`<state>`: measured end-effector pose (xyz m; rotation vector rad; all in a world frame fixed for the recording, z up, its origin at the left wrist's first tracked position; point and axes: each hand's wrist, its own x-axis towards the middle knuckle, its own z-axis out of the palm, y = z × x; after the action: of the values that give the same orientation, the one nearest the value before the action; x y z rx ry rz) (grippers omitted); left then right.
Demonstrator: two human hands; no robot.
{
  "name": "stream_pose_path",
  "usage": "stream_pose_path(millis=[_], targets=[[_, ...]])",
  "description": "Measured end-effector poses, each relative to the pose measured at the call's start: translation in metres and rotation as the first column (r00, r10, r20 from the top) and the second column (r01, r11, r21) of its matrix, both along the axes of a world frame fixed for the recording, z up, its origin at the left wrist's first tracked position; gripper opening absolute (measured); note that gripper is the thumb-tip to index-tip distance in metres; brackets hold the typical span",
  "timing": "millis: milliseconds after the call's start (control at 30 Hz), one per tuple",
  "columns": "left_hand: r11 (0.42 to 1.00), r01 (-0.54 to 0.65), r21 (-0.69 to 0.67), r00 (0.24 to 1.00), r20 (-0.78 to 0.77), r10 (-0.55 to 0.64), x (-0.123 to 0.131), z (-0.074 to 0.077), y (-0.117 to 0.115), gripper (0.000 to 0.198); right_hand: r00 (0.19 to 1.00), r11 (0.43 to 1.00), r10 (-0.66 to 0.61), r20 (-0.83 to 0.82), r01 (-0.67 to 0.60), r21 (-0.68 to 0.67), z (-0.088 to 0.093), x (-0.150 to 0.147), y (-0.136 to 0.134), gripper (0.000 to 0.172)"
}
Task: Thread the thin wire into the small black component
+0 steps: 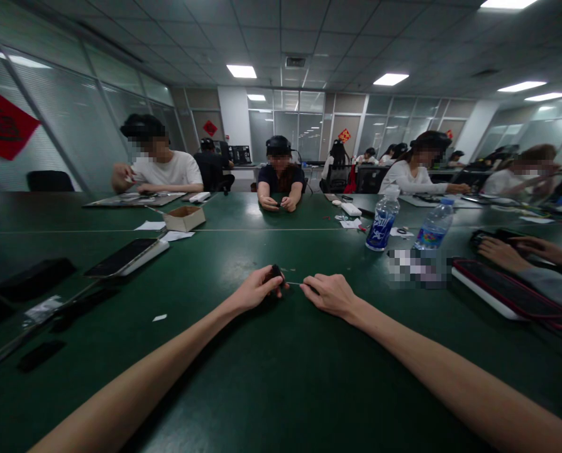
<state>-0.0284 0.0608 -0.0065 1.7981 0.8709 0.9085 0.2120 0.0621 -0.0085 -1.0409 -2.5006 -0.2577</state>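
My left hand (pixel 257 287) is closed around a small black object (pixel 276 272), just above the green table (pixel 243 365). What kind of object it is, I cannot make out. A thin pale strand (pixel 293 284), perhaps a wire or a slim rod, runs from beside the black object toward my right hand (pixel 330 294). The thumb and forefinger of that hand are pinched on the strand's right end. Both wrists are low over the tabletop, with a short gap between the hands.
A phone (pixel 123 257) on a white box and a small open carton (pixel 185 219) are at left, near a paper scrap (pixel 159 318). Two bottles, one blue-labelled (pixel 382 220), one clear (pixel 434 225), stand at right. Beyond them lies a red-edged phone (pixel 512 289); a co-worker's hands (pixel 502 255) are close by.
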Motion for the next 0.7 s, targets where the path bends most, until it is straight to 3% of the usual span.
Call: stream_pose_path(millis=[133,300,500,700], targets=[[1.000,0.010,-0.014,1.000,-0.006,-0.010,0.003,0.001,-0.002,0.031,0.997,0.999,-0.005,-0.077,0.003,-0.034,-0.002,0.000,0.003,0.040],[0.992,0.105,-0.069,0.994,-0.004,-0.106,0.010,0.003,-0.008,0.032,0.961,0.990,-0.131,-0.245,0.114,-0.083,-0.001,0.000,0.009,0.039],[0.979,-0.018,-0.201,0.972,0.225,0.064,0.005,-0.005,0.000,0.038,0.996,0.997,0.015,-0.089,-0.021,-0.068,-0.003,-0.001,0.006,0.035],[0.959,0.008,-0.283,0.960,0.270,0.071,0.003,-0.006,0.001,0.047,0.999,0.997,0.031,-0.039,-0.034,-0.068,-0.004,-0.002,0.007,0.036]])
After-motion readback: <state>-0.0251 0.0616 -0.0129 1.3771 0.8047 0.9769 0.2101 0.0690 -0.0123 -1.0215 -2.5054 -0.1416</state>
